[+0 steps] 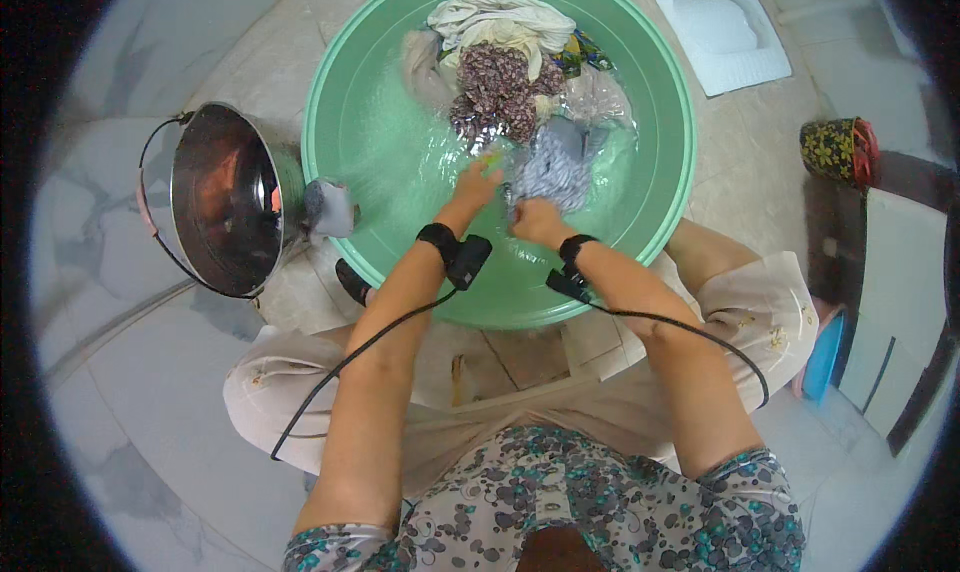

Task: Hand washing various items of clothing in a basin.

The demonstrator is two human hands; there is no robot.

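Note:
A large green plastic tub point(681, 219) of water stands before me. My right hand point(541, 221) is closed on a grey patterned cloth point(555, 163) that lies partly under the water. To its left, my left hand point(478, 188) is over the water, close to a small yellow-green object point(491, 158) at its fingertips; whether it grips this is unclear. Beyond both hands a heap of wet laundry rests in the tub: a dark red patterned cloth point(495, 77), a white cloth point(517, 15), a beige cloth point(596, 96) and a blue-and-yellow cloth point(581, 53).
A steel bucket point(225, 197) with a wire handle stands left of the tub. Between them is a grey-and-white object point(331, 208) at the tub's rim. A white squat toilet pan point(724, 28) is at the upper right, with a flower-patterned container point(829, 150) farther right.

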